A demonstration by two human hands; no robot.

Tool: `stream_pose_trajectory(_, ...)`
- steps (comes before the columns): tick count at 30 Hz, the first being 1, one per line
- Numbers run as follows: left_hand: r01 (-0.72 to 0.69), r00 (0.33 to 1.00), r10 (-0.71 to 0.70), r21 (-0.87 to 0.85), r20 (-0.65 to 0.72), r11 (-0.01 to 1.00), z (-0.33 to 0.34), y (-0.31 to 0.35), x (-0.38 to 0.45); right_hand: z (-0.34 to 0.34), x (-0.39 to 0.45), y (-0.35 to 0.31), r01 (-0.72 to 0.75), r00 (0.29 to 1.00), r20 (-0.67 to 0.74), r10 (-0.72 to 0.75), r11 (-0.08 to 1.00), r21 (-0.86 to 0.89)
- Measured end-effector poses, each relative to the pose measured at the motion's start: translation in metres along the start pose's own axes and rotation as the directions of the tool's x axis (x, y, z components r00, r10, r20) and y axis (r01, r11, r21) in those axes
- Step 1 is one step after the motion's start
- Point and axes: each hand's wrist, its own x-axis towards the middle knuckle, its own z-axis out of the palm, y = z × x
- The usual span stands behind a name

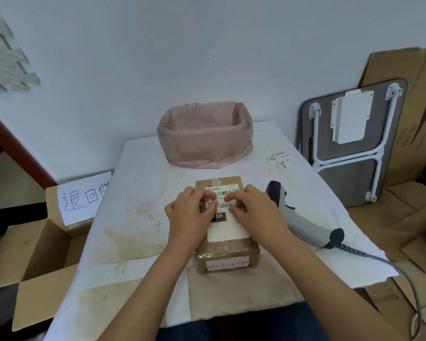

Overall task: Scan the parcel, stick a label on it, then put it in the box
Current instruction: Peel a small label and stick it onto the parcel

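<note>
- One parcel (228,252), a brown taped carton with a white shipping sheet on top, lies on the desk (138,193) near its front edge; everything below is placed from it.
- Two hands are over the parcel's top: the left hand (190,212) and the right hand (258,212), fingertips close together, both pinching a small handwritten label (225,205) against the shipping sheet.
- One scanner (303,215), grey with a dark tip, lies on its side just right of the parcel, touching neither hand; its coiled cable runs off the desk's front right.
- A few spare labels (279,159), about four, lie in a loose cluster behind and to the right of the parcel.
- One bin (204,136) lined with a pink plastic bag stands behind the parcel at the desk's far edge; its inside cannot be seen well enough to tell what it holds.
- One open cardboard box (42,254) stands on the floor left of the parcel, beside the desk, with a handwritten paper sign (84,195) taped to its raised flap; the visible part of its inside looks bare.
- The desk is covered in stained white paper.
- Right of the parcel, beyond the desk, one folded table (349,143) leans with its white legs outward, with flat cardboard sheets (413,114) behind and under it.
- A plain pale wall (158,57) rises behind the bin.
</note>
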Motion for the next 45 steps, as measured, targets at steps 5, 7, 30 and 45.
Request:
stream_pose_trajectory(5, 0.064, 0.998, -0.060, -0.183, 0.031, 0.981, -0.003, -0.004, 0.001, -0.004, 0.004, -0.004, 0.054, 0.996, 0.072, -0.046, 0.993, -0.109)
stream_pose_trajectory(7, 0.080, 0.996, -0.071, -0.229, 0.047, 0.970, -0.004, -0.006, 0.001, -0.005, 0.005, -0.006, 0.079, 0.993, 0.097, -0.064, 0.983, -0.166)
stream_pose_trajectory(30, -0.358, 0.930, 0.344, 0.101, 0.130, 0.928, -0.019, -0.027, -0.006, 0.002, -0.001, 0.003, 0.008, 0.999, -0.033, -0.009, 1.000, -0.009)
stream_pose_trajectory(45, -0.417, 0.902, 0.386, 0.159, 0.192, 0.895, -0.021, -0.042, -0.010, 0.005, -0.014, 0.003, 0.013, 0.988, -0.151, -0.012, 1.000, 0.002)
